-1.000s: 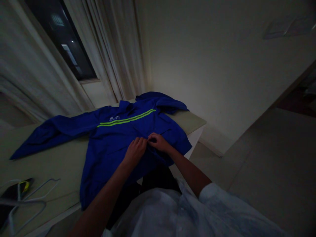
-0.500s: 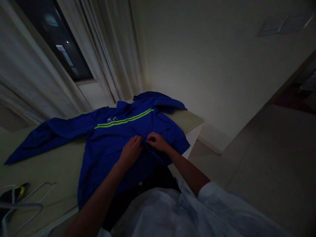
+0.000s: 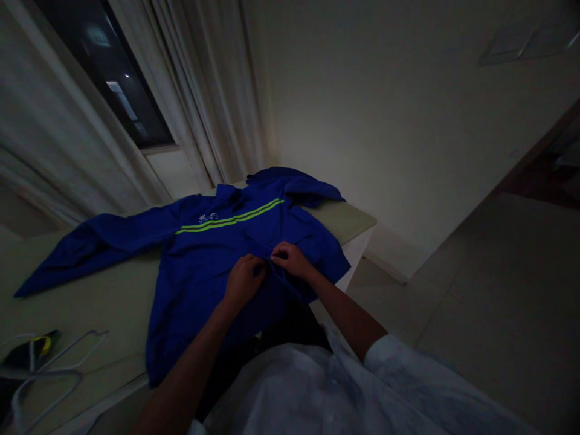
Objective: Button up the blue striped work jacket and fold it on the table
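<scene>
A blue long-sleeved jacket (image 3: pixel 199 260) with bright green chest stripes and a small pale print lies spread over the table, its lower edge hanging over the near side. My left hand (image 3: pixel 244 278) is at the front opening, fingers curled and pinching the cloth there. Just beside it, my right hand (image 3: pixel 291 260) grips the front edge of the same jacket between thumb and fingers. Whether a button or zip sits between the fingertips is too dark to make out. One sleeve stretches far to the left; the other is bent at the back right.
On the table (image 3: pixel 104 302) at the lower left lie pale wire hangers (image 3: pixel 67 368) and a black item with a yellow part (image 3: pixel 45 345). Long curtains (image 3: pixel 208 90) and a dark window (image 3: pixel 140 103) stand behind. A wall (image 3: pixel 362 121) rises at the right.
My left hand has shifted slightly down, its fingers more curled, with a little more gap from the right hand. The right hand stays at the jacket's front edge. The view has moved slightly.
</scene>
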